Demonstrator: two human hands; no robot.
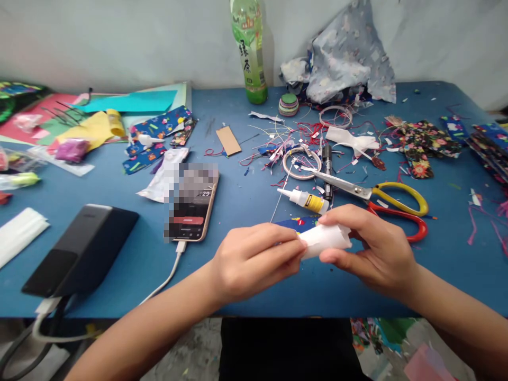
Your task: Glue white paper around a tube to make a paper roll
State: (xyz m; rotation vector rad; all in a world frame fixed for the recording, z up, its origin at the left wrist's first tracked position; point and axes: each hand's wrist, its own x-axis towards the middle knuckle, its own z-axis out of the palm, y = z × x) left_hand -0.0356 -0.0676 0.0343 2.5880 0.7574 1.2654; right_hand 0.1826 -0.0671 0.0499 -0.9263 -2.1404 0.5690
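Both hands grip a small white rolled piece of paper (326,238) just above the near edge of the blue table (254,190). My left hand (254,259) pinches its left end with fingers closed. My right hand (371,246) wraps its fingers round the right end. A blue patterned scrap (296,222) lies just behind the roll. A small glue bottle (304,199) with a yellow label lies right behind the hands, and scissors (377,197) with yellow and red handles lie beside it.
A phone (192,203) on a white cable and a black power bank (81,248) lie to the left. A green bottle (250,50) stands at the back. Thread scraps, rings, a black marker (327,172), patterned paper pieces (420,143) and coloured sheets (79,119) cover the table.
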